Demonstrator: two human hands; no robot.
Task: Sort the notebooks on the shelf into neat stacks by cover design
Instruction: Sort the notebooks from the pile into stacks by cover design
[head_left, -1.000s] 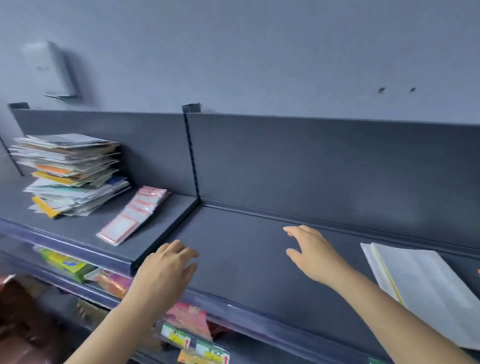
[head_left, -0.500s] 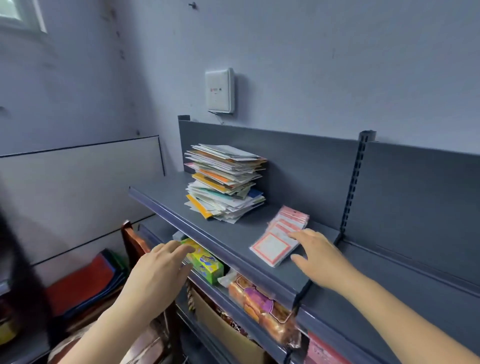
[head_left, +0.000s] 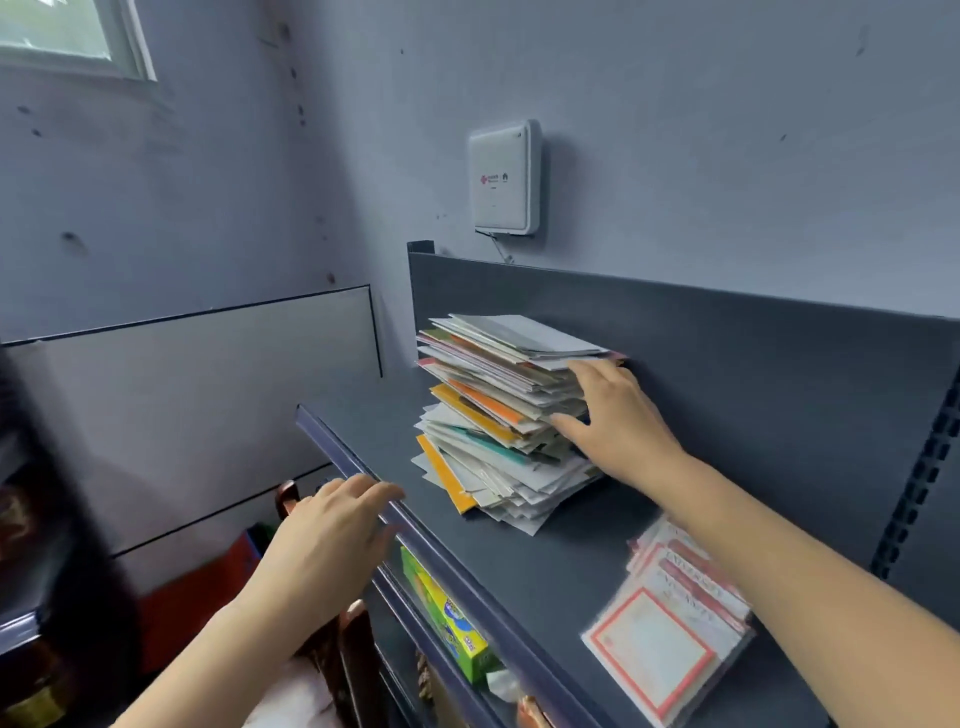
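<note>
A dark grey metal shelf (head_left: 545, 561) runs along a pale wall, with a white box (head_left: 504, 179) mounted above it and a window (head_left: 67, 36) at the upper left. Label packs (head_left: 670, 618) lie near the front edge.

Half a second ago the right hand (head_left: 618, 421) hovered by those packs; it has since reached the notebooks (head_left: 493, 415). They sit in a ragged stack towards the shelf's left end. The hand lies against the stack's right side with its fingers spread, thumb at mid-height, seemingly touching rather than gripping. The left hand (head_left: 332, 540) is relaxed and empty over the shelf's front rail, well apart from the stack.
</note>
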